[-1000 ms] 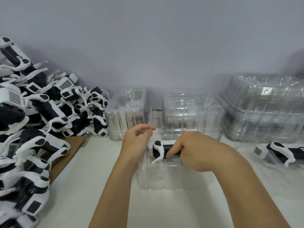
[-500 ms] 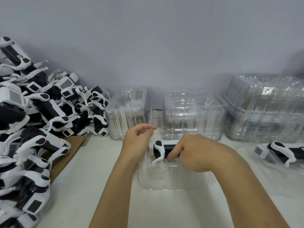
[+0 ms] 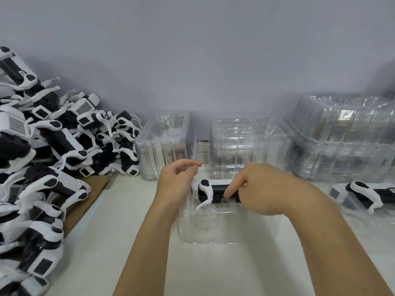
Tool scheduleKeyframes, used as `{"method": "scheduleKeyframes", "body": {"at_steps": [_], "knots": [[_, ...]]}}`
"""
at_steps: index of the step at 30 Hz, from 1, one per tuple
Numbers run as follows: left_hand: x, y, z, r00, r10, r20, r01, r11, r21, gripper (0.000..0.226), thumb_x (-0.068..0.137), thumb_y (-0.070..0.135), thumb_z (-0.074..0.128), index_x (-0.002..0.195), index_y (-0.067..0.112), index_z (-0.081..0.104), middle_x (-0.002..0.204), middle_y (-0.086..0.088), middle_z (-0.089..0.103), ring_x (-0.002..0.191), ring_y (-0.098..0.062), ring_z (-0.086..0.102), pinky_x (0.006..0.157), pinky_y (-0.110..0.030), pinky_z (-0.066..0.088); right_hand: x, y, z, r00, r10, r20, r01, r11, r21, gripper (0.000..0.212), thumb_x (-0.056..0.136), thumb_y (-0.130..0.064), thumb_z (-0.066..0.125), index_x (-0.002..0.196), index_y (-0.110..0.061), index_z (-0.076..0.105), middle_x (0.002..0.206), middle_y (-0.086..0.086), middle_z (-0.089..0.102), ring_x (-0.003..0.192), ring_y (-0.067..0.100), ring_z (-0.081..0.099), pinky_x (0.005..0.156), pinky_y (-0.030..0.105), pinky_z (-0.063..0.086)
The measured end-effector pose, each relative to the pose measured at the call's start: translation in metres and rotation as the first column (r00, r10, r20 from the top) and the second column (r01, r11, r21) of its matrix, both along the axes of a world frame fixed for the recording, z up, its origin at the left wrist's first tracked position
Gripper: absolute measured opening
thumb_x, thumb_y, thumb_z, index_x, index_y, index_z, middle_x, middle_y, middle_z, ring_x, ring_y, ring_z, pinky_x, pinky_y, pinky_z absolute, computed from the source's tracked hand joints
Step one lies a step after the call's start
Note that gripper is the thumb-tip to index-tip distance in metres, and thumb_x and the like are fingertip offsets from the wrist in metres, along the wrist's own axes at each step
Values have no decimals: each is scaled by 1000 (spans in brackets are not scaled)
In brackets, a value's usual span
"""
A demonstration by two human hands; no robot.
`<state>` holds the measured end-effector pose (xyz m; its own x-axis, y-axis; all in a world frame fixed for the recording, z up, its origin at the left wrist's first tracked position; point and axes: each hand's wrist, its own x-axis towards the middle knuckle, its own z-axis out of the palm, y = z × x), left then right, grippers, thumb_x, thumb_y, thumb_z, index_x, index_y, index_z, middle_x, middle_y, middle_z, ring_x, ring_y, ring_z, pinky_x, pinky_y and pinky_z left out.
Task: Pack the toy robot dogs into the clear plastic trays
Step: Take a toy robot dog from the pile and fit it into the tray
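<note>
Your right hand (image 3: 263, 189) grips and pushes the toy dog (image 3: 213, 192) down into the clear tray (image 3: 205, 231) in the middle of the frame, so it fits snug, while your left hand (image 3: 177, 180), loosely curled and holding nothing, rests at the tray's side to steady it.

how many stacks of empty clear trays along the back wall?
3. Narrow stack beside the toy dog pile, middle stack behind the hands, tall wide stack far right. The tray being packed sits apart, in front.

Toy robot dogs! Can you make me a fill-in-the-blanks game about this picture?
1. The big pile of black-and-white toy robot dogs lies on the ____ side.
2. The right hand presses one black-and-white toy dog into a ____ plastic tray.
3. Stacks of empty trays stand against the ____.

Missing words: left; clear; wall
</note>
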<state>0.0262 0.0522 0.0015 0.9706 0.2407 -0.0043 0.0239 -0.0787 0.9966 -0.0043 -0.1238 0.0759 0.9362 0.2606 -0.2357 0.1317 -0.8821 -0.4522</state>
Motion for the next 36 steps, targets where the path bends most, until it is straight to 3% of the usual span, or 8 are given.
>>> {"method": "scheduleKeyframes", "body": {"at_steps": [5, 10, 15, 20, 24, 28, 32, 36], "knots": [[-1, -1, 1, 1000, -1, -14, 1, 1000, 1, 24, 91, 13, 63, 83, 30, 79, 101, -2, 71, 97, -19, 64, 90, -32, 50, 0, 2, -4, 1000, 11, 17, -11, 999, 38, 41, 89, -8, 47, 96, -34, 78, 83, -8, 66, 65, 14, 57, 48, 17, 41], [-2, -2, 2, 1000, -1, -13, 1, 1000, 2, 24, 92, 14, 63, 83, 29, 78, 101, -1, 72, 101, -19, 65, 94, -34, 50, 6, -4, -9, 999, 5, 36, -8, 995, 97, 43, 88, -8, 45, 100, -35, 77, 75, -21, 57, 61, -2, 53, 44, 8, 34], [-2, 0, 3, 1000, -14, 7, 14, 999, 52, 24, 92, 13, 63, 83, 30, 78, 94, 7, 72, 96, -11, 64, 83, -25, 48, 6, -10, -7, 998, -34, 44, 24, 977, 212, 42, 88, -6, 42, 88, -32, 74, 75, -7, 75, 50, 3, 63, 47, 12, 46], [-4, 5, 10, 987, -35, 159, -4, 971, 240, 20, 93, 11, 64, 89, 27, 75, 89, 16, 72, 88, 3, 64, 74, -9, 45, 10, -21, -5, 933, -221, 286, 114, 931, 347, 42, 89, -4, 44, 79, -32, 74, 73, 0, 74, 59, 10, 66, 47, 17, 49], [-11, 3, 28, 930, -231, 286, 64, 868, 493, 9, 90, 31, 70, 97, 33, 75, 99, 29, 70, 104, 11, 60, 89, -5, 40, 11, -22, -7, 887, -306, 344, 125, 879, 460, 42, 89, 0, 44, 81, -27, 75, 66, -2, 71, 41, -4, 57, 40, 7, 36], [-19, -8, 36, 917, -400, 7, 295, 688, 663, 56, 56, 82, 68, 100, 48, 73, 129, 31, 58, 132, 3, 44, 117, -40, 30, 13, -23, -8, 852, -347, 392, 125, 862, 491, 42, 87, -1, 46, 76, -30, 75, 62, -1, 70, 49, 0, 62, 45, 6, 40], [-23, -11, 37, 887, -444, -129, 387, 562, 731, 62, 50, 81, 77, 105, 54, 70, 148, 32, 39, 122, 28, 20, 119, -40, 7, 14, -24, -9, 848, -356, 393, 130, 858, 496, 42, 86, -2, 47, 75, -33, 74, 63, -2, 71, 54, 5, 63, 48, 5, 41], [-24, -12, 39, 869, -450, -207, 423, 457, 782, 68, 51, 79, 78, 114, 58, 61, 156, 27, 28, 146, -2, 15, 122, -48, -1, 14, -24, -10, 847, -361, 390, 135, 856, 499, 41, 87, -2, 48, 76, -33, 74, 62, -5, 70, 57, 2, 65, 51, 4, 42]]}}
